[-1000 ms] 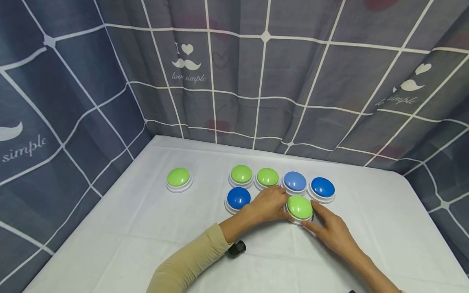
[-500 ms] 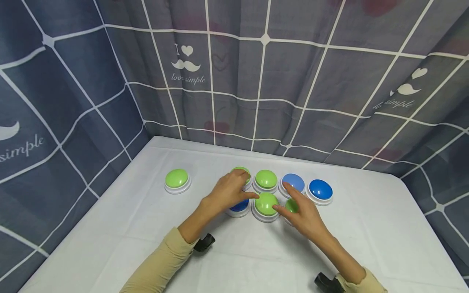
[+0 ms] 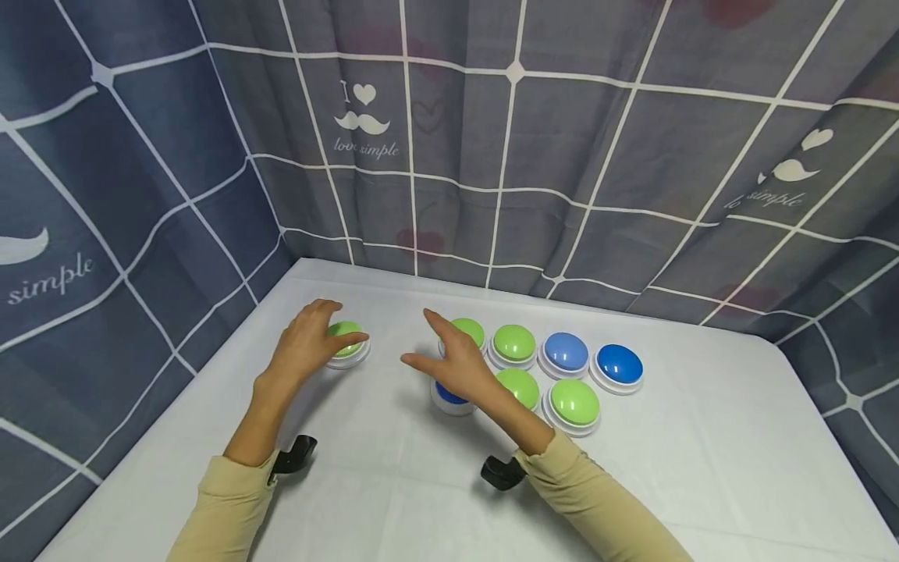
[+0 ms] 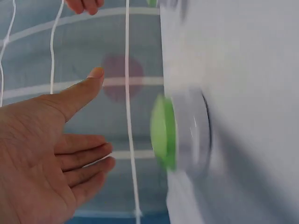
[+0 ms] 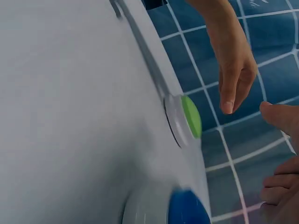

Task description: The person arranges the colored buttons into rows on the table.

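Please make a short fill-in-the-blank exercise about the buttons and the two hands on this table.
1. The left hand is over the lone button, whose colour is ____.
2. The back row of the group starts with a green button and holds ____ buttons.
3. The button at the far right is dark ____.

Missing words: green; four; blue

Head view: from above and behind the arms, facing forward and down across the whole table (image 3: 393,484) to the far curtain (image 3: 562,156). Left wrist view: very close, beside the left hand (image 4: 42,154), turned sideways toward the lone green button (image 4: 163,133). Right wrist view: close, also rotated, sharing that same green button (image 5: 190,116) at the far left.
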A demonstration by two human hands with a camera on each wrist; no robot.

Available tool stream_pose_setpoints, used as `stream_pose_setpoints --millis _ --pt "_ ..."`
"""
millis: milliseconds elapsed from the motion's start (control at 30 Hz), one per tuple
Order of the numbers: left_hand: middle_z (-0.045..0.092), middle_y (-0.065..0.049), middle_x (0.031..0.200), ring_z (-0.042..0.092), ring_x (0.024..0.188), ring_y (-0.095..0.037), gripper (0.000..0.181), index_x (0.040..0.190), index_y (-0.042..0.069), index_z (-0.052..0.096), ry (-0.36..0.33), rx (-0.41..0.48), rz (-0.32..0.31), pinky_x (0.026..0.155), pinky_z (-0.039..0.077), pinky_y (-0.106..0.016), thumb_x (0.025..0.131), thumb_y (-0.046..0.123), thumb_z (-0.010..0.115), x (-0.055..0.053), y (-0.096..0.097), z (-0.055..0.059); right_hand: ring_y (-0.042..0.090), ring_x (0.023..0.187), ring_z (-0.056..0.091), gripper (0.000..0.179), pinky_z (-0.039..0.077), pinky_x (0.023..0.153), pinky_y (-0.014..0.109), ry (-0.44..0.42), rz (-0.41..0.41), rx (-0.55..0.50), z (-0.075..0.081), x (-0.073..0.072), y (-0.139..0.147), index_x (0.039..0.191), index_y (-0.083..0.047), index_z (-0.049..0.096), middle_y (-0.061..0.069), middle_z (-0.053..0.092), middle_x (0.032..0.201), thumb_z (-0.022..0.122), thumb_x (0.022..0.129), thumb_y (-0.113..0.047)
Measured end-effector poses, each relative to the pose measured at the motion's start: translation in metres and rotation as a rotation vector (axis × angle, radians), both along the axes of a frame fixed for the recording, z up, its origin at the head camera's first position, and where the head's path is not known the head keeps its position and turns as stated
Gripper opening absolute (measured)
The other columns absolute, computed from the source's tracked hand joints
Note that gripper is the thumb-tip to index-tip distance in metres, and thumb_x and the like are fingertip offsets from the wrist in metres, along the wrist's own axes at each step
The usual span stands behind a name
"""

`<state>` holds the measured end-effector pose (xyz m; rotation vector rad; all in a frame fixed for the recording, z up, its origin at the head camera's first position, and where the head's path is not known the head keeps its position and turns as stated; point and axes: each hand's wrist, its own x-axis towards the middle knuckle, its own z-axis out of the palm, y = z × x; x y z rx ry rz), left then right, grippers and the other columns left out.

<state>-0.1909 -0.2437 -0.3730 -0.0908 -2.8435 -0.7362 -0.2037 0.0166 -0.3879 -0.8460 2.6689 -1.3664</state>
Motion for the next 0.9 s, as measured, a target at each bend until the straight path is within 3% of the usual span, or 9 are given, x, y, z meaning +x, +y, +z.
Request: stream_pose_setpoints --millis 200,433,600,767,900 --pt "0.042 -0.037 0.138 0.037 0.13 -0.052 0.084 0.134 -0.018 0.045 -0.096 0.026 0.048 0.103 0.031 -0.065 0.082 0.037 0.081 0.006 -0.039 -0.01 0.025 0.143 0.033 0.087 0.03 0.114 0.038 -0.024 0.041 0.069 -0.007 -0.014 -0.053 0.153 -0.002 0.032 0.013 0.036 0.156 0.075 0.088 -0.04" --pt "0.037 -0.041 0.138 0.034 0.13 -0.055 0.089 0.134 -0.023 0.039 -0.19 0.061 -0.02 0.107 0.029 -0.063 0.08 0.034 0.082 0.005 -0.053 -0.026 0.028 0.145 0.029 0.092 0.027 0.115 0.04 -0.068 0.036 0.186 -0.016 -0.027 -0.093 0.152 0.004 0.029 0.017 0.033 0.156 0.078 0.086 -0.037" --pt "0.039 -0.044 0.135 0.036 0.128 -0.057 0.091 0.131 -0.025 0.041 -0.208 0.077 -0.07 0.106 0.03 -0.063 0.076 0.032 0.086 0.003 -0.057 -0.035 0.03 0.145 0.029 0.094 0.026 0.116 0.038 -0.105 0.007 0.26 -0.024 -0.034 -0.109 0.151 0.008 0.028 0.021 0.033 0.155 0.079 0.085 -0.035" --pt "0.043 -0.043 0.133 0.037 0.128 -0.056 0.088 0.131 -0.024 0.043 -0.194 0.074 -0.127 0.106 0.031 -0.063 0.076 0.029 0.086 -0.001 -0.06 -0.044 0.03 0.14 0.037 0.091 0.032 0.113 0.036 -0.163 0.029 0.276 -0.028 -0.038 -0.118 0.148 0.01 0.031 0.022 0.039 0.151 0.08 0.083 -0.031" --pt "0.047 -0.04 0.131 0.039 0.127 -0.055 0.082 0.129 -0.022 0.046 -0.161 0.078 -0.158 0.105 0.032 -0.063 0.077 0.026 0.086 -0.003 -0.063 -0.049 0.029 0.134 0.046 0.083 0.037 0.109 0.034 -0.145 0.052 0.307 -0.032 -0.04 -0.124 0.145 0.01 0.037 0.02 0.048 0.144 0.079 0.084 -0.028"
